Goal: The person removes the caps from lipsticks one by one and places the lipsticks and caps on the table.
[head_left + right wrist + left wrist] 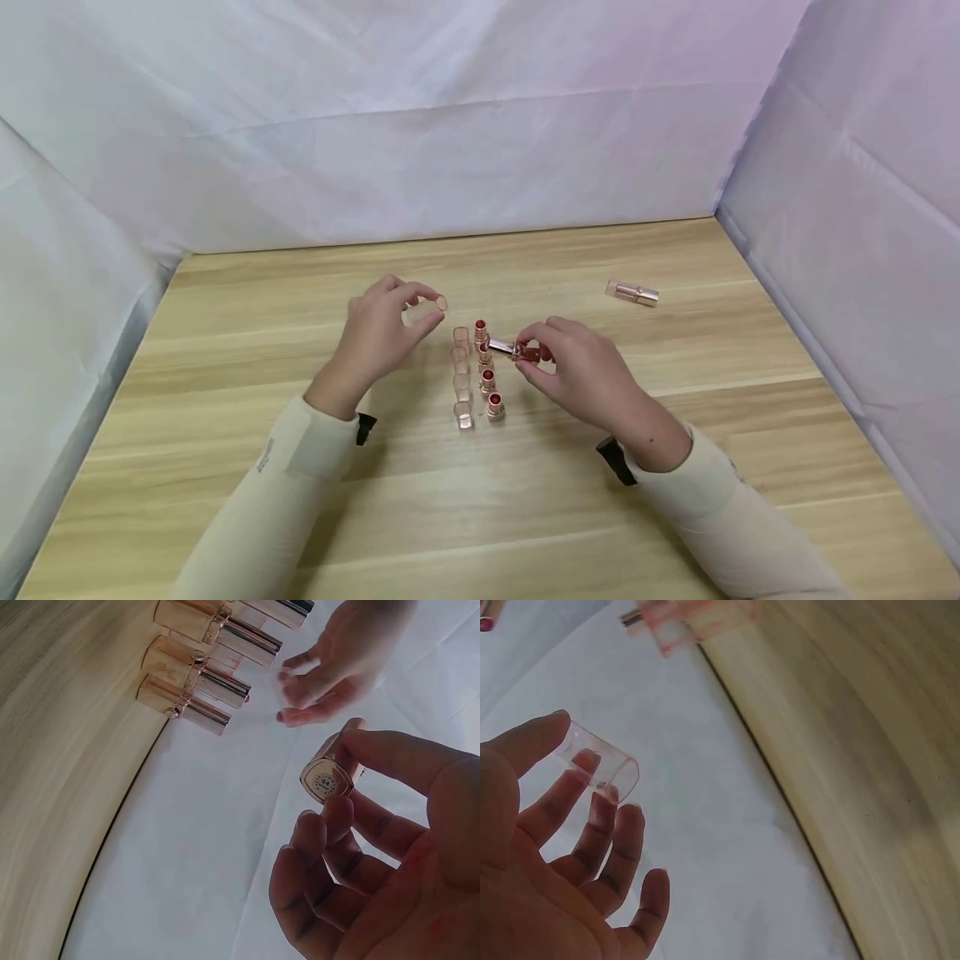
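Note:
My left hand (378, 333) pinches a clear lipstick cap (600, 761) between thumb and fingertips, above the table and left of the rows. In my right hand (588, 371) is an uncapped lipstick (501, 346), pinched by thumb and fingers and tilted so its shiny end points left. The right wrist view shows its base label (325, 783), marked 04. Below and between the hands stands a column of several open lipsticks (487, 381) with red tips. Beside them on the left runs a column of clear caps (461, 385).
A capped lipstick (633, 292) lies on its side at the back right of the wooden table (450, 508). White cloth (450, 167) hangs behind the table and along both sides.

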Motion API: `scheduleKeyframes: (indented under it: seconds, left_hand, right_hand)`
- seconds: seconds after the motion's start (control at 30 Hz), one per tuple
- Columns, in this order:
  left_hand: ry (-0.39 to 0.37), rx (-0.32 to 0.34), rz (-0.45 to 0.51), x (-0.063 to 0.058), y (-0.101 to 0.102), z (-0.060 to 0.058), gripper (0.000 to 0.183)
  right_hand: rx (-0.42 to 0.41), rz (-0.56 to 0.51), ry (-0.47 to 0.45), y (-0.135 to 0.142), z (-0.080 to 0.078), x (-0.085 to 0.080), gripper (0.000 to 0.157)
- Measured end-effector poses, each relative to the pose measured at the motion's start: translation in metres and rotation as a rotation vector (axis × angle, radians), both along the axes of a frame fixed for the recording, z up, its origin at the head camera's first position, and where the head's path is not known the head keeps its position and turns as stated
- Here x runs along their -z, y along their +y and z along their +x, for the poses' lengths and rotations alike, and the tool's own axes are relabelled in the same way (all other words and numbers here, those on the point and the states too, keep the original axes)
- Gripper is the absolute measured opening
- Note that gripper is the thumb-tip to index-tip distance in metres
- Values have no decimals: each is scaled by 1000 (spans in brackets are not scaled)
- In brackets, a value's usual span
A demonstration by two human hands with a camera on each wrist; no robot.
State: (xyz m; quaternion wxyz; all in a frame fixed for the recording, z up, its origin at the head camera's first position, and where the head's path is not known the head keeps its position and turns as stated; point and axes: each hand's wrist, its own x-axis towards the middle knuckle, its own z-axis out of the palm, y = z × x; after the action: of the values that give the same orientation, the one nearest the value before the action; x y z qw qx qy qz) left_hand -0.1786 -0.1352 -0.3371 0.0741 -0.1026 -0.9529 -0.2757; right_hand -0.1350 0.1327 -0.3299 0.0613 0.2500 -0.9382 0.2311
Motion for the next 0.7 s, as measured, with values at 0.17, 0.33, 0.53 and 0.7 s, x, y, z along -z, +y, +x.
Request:
scheduleKeyframes:
  seconds: [0.17, 0.33, 0.53, 0.7]
  left_hand:
    - [-82, 18, -32, 10, -3, -22, 29]
    - [-221, 46, -16, 20, 0, -40, 29]
    - [-314, 88, -7, 28, 7, -51, 29]
    - [-340, 114, -9, 31, 11, -56, 27]
  right_hand:
    - [9, 0, -7, -1, -3, 2, 16]
    - [35, -19, -96, 0, -14, 7, 17]
    - [49, -10, -195, 4, -39, 16, 21]
    - [38, -9, -260, 3, -61, 25, 22]
